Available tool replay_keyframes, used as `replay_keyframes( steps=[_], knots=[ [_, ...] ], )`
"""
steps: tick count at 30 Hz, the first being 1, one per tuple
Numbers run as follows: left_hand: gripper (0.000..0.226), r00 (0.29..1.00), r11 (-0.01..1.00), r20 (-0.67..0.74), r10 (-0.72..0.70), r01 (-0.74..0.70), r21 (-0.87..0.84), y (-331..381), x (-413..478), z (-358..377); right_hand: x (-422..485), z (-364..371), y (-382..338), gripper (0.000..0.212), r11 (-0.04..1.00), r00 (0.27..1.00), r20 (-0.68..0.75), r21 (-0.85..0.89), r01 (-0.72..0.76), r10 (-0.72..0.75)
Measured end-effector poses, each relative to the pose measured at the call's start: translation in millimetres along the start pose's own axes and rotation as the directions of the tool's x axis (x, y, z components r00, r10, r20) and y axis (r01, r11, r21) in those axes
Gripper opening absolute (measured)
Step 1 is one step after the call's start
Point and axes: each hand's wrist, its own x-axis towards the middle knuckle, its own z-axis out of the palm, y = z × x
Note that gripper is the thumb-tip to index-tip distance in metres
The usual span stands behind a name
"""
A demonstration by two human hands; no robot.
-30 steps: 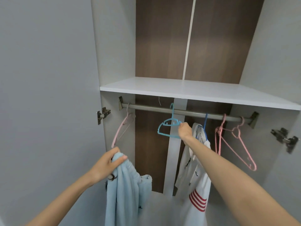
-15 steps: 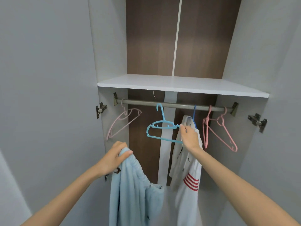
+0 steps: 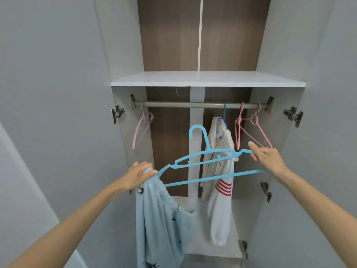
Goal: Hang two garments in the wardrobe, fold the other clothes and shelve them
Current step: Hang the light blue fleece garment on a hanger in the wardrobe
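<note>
A light blue hanger [image 3: 193, 163] is held below the rail [image 3: 183, 104], its hook clear of it, with its right end pinched between the thumb and fingers of the right hand [image 3: 268, 161]. The bunched top of a pale blue garment [image 3: 158, 219] is gripped in the curled left hand [image 3: 139, 174] just beside the hanger's left end, the rest hanging down. A white garment [image 3: 220, 171] with red stripes is hung from the rail on a dark blue hanger [image 3: 224, 113], between pink hangers [image 3: 237, 134].

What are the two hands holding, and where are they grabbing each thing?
The right hand pinches the light blue hanger at one shoulder tip. The left hand grips the fluffy blue garment by its bunched top.
</note>
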Motion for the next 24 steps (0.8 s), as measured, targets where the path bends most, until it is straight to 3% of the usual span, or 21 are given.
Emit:
replay_keyframes(
  steps=[4,10,16,24],
  knots=[
    [0.032,0.997,0.996,-0.003,-0.077,0.077,-0.033,3.2,-3.5,4.1,3.4,-4.7,-8.5,0.059,0.998,0.996,0.091,0.056,-0.03,0.024],
    [0.037,0.997,0.993,-0.038,-0.068,0.064,-0.099,23.7,-6.8,-2.3,8.2,-4.5,-19.1,0.058,0.998,0.969,0.245,0.042,-0.047,0.035],
    [0.039,0.994,0.987,-0.059,-0.096,0.087,-0.135,29.9,-13.1,-15.9,15.3,-11.4,-18.3,0.054,0.988,0.946,0.319,0.115,-0.104,0.062],
    [0.038,0.996,0.974,-0.063,-0.066,0.051,-0.221,44.0,-17.6,-13.7,11.6,20.4,-29.5,0.052,0.988,0.916,0.402,0.137,-0.065,0.004]
  ],
)
